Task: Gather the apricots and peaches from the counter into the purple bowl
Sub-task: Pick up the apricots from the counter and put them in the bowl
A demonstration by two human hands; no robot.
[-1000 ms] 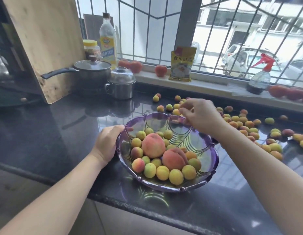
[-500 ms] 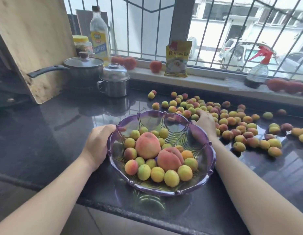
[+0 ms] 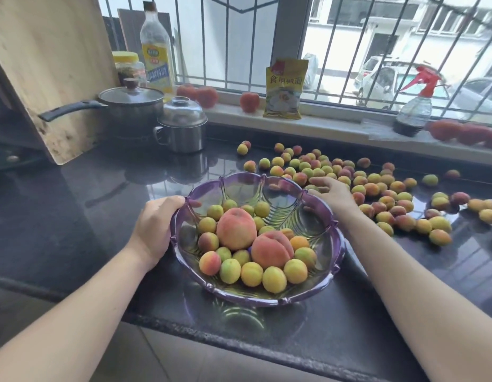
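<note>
Back of the glossy black stone counter: a lidded steel saucepan with a black handle, and a domed steel mug just beside it. A pale wooden board leans at far left. On the sill stand a yellow-labelled oil bottle, a yellow pouch, a red-topped spray bottle and several red fruits.

The scalloped, translucent purple glass bowl sits near the counter's front edge. It holds two large fuzzy peaches amid small smooth yellow-green apricots.

Your left hand grips the bowl's left rim, fingers curled round it. Your right hand lies past the far right rim among the loose apricots scattered on the counter, fingers stretched toward them; whether it has hold of one I cannot tell.
</note>
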